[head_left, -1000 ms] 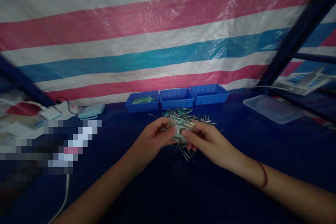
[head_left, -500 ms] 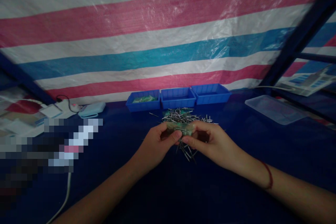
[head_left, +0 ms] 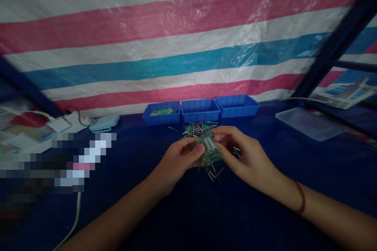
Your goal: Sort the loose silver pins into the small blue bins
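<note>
A small clear, greenish plastic bag point(head_left: 209, 145) with several silvery rod-like pieces inside is held up in the middle. My left hand point(head_left: 184, 155) grips its left side, the thumb pressed on the front. At the bag's right edge, my right hand point(head_left: 240, 151) has curled fingers and a thumb around the upper corner. Behind and below lies a pile of metal pop rivets point(head_left: 198, 128), with thin shanks spread on the dark blue table. The bag and hands hide part of this pile.
Three blue bins stand in a row at the back: the left bin point(head_left: 161, 118) holds green-and-clear packets, beside a middle bin point(head_left: 200, 115) and a right bin point(head_left: 238, 110). A clear plastic lid point(head_left: 309, 123) lies at right. A light blue case point(head_left: 104, 123) and a white cable point(head_left: 78, 211) are at left.
The bag has been tilted and turned, so its silvery contents now face me. My right hand has shifted its fingers to the bag's upper right edge, while my left keeps its grip.
</note>
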